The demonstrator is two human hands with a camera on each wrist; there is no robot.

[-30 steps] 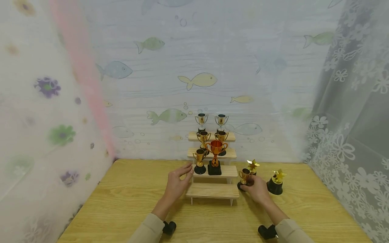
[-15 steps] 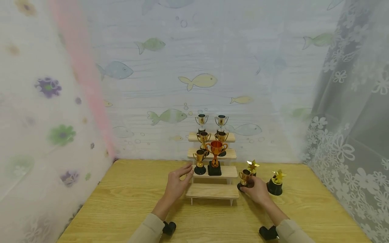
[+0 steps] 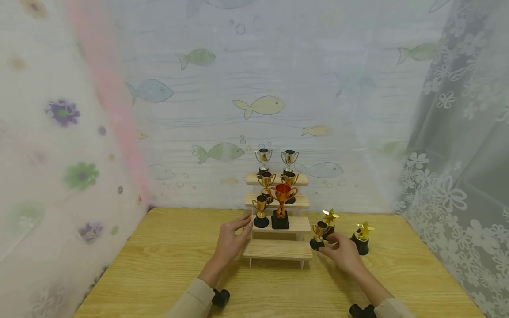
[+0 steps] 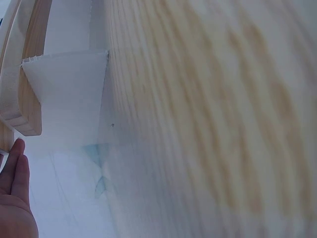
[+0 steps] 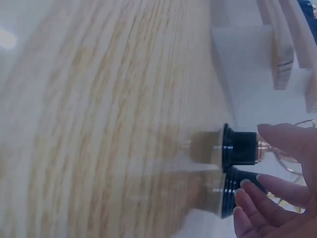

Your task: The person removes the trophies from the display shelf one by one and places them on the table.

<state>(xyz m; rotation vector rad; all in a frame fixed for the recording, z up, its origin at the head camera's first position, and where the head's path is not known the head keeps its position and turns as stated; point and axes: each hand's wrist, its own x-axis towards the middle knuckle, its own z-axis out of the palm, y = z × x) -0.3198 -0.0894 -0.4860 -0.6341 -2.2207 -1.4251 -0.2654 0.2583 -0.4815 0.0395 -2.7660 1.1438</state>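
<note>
In the head view, a four-step wooden stand point(image 3: 277, 250) bears several trophy cups. My left hand point(image 3: 232, 238) lies at its left side, fingers extended, fingertips at the third step's end; in the left wrist view the fingers point(image 4: 20, 173) look straight. A small gold trophy cup point(image 3: 319, 235) with a black base stands upright on the table right of the stand. My right hand point(image 3: 343, 252) is just right of that cup, thumb and fingers parted and loosely bent. In the right wrist view, its fingers point(image 5: 257, 198) lie by a second black base point(image 5: 233, 193); contact there is unclear.
A larger orange-red trophy cup point(image 3: 282, 201) and a small gold cup point(image 3: 261, 211) share the stand's second-lowest step. Two star trophies, one behind the small cup point(image 3: 330, 217) and one farther right point(image 3: 362, 238), stand on the wooden table point(image 3: 179, 265). Patterned sheets point(image 3: 254, 66) enclose the table.
My right hand has loosened from the small gold trophy cup and drawn back slightly to the right. The cup still stands in the same place. My left hand has stayed put.
</note>
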